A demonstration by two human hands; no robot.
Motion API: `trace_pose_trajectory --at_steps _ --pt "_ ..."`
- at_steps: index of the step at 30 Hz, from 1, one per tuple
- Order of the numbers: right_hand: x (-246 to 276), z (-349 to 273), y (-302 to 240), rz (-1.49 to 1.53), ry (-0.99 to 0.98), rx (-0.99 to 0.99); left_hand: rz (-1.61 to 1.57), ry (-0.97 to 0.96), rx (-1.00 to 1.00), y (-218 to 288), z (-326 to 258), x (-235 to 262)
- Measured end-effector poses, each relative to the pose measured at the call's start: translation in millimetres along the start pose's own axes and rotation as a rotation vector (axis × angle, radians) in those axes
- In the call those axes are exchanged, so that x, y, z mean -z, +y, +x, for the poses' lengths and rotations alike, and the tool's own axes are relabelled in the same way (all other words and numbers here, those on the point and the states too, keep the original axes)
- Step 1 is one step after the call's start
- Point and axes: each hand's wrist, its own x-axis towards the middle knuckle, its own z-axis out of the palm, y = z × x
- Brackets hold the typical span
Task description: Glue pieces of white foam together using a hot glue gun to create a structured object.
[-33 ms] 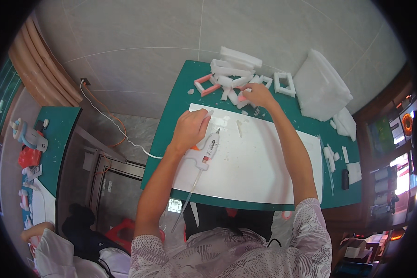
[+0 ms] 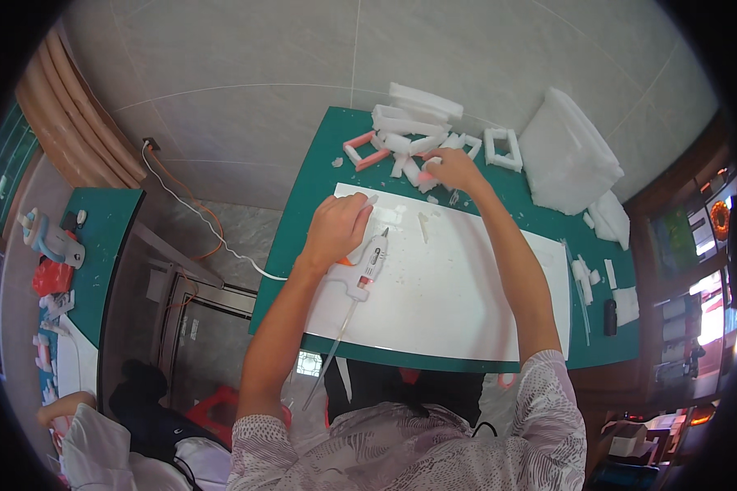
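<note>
My left hand (image 2: 337, 227) is closed above the white board's left part. A small pale tip (image 2: 373, 200) pokes out past its fingers; the rest of that piece is hidden. Close beside this hand a white hot glue gun (image 2: 372, 262) lies on the board, its nozzle pointing away from me and a long clear glue stick (image 2: 332, 352) trailing from its back over the table edge. Farther off, my right hand (image 2: 452, 169) reaches into the pile of foam pieces (image 2: 401, 143), its fingers pinched on a pink-and-white foam piece (image 2: 427, 177).
Pink and white foam frames (image 2: 365, 150) stand among the pile, with another white frame (image 2: 502, 149) to the right. A large white foam block (image 2: 567, 147) leans by the wall. A black cylinder (image 2: 610, 316) stands at the right. At lower left another person's arm (image 2: 67, 406) shows.
My right hand has shifted very slightly to the left at the foam pile. My left hand and the glue gun have stayed put.
</note>
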Motion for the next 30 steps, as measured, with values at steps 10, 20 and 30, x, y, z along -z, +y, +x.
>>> trace_pose_trajectory --at_steps 10,20,30 --pt "-66.2 23.9 -36.8 0.280 0.296 -0.324 0.000 -0.027 -0.021 1.7 -0.7 -2.1" --pt "-54.5 16.0 -40.3 0.492 0.216 -0.432 0.013 -0.030 -0.037 4.1 -0.8 3.2" --pt "-20.5 -22.1 -3.5 0.736 -0.048 -0.355 0.021 -0.012 -0.061 13.1 0.8 2.2"
